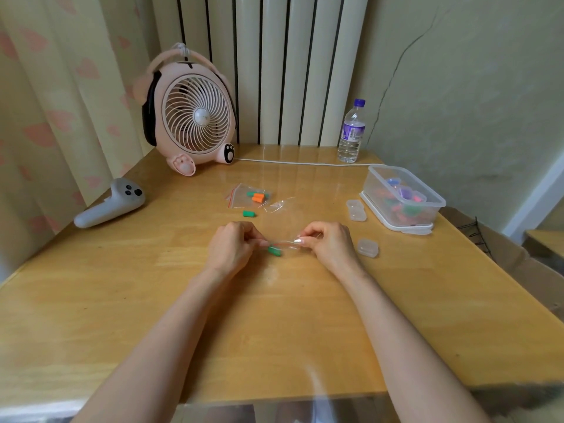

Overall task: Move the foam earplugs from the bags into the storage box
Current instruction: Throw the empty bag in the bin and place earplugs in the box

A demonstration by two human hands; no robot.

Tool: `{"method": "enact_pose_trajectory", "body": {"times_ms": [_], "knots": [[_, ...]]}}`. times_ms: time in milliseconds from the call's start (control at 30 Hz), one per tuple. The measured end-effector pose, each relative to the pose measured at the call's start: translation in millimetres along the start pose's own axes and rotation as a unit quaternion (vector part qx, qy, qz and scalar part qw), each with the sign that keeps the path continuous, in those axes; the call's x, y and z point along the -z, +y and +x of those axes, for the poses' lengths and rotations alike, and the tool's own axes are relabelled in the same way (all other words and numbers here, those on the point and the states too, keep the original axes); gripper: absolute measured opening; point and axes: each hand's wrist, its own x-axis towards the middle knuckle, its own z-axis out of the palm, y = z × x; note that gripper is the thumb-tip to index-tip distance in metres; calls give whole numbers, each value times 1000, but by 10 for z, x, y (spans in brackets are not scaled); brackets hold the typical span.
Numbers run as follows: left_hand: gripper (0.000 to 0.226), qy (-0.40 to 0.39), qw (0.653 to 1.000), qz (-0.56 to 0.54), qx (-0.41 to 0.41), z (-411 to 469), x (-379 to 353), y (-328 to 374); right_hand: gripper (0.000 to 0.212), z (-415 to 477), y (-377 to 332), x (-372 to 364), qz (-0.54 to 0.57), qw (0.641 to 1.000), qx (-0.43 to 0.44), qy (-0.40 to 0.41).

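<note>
head view: one frame, looking down at a wooden table (122, 300)
left hand (232, 247): fingers pinched on left end of a clear bag (285, 243), just above table
right hand (328, 244): fingers pinched on right end of same bag, stretched between both hands
green earplug (274, 251): at left end of held bag, by left fingertips; inside or just under the film, cannot tell
second bag (244, 195): red-striped zip bag flat on table beyond the hands, green and orange earplugs (258, 196) inside
loose green earplug (249, 214): on table just in front of second bag
empty clear bag (280, 206): crumpled, right beside second bag
storage box (403, 196): clear, open, right side of table, resting on its white lid; coloured earplugs and small tubs inside
small clear cases (356, 210): two just left of box, another (368, 247) near right hand
fan (190, 112): pink, far left of table, white cord running right
water bottle (351, 132): upright, far right, behind box
controller (111, 203): grey, left edge of table
</note>
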Motion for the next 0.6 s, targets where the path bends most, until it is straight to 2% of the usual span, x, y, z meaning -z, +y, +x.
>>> {"method": "enact_pose_trajectory", "body": {"times_ms": [67,167,233,300,400,500,600], "knots": [[7,8,1000,-21,-8,-2,9,13,17,5,-8,7,22,1000,2,7],[8,48,996,-68,11,2,44,39,10,9,-27,19,51,998,13,46],[9,93,992,-73,46,23,70,19,10,23,3,52,-8,994,13,106],[12,124,987,-51,91,50,89,-31,17,35,64,119,-130,980,-21,150],[11,124,980,-14,152,83,98,-126,31,29,129,236,-243,954,-118,127],[12,131,970,-2,203,113,141,-196,34,26,146,283,-256,947,-175,82],[14,154,954,-16,255,146,222,-305,35,32,146,284,-260,945,-187,67]]}}
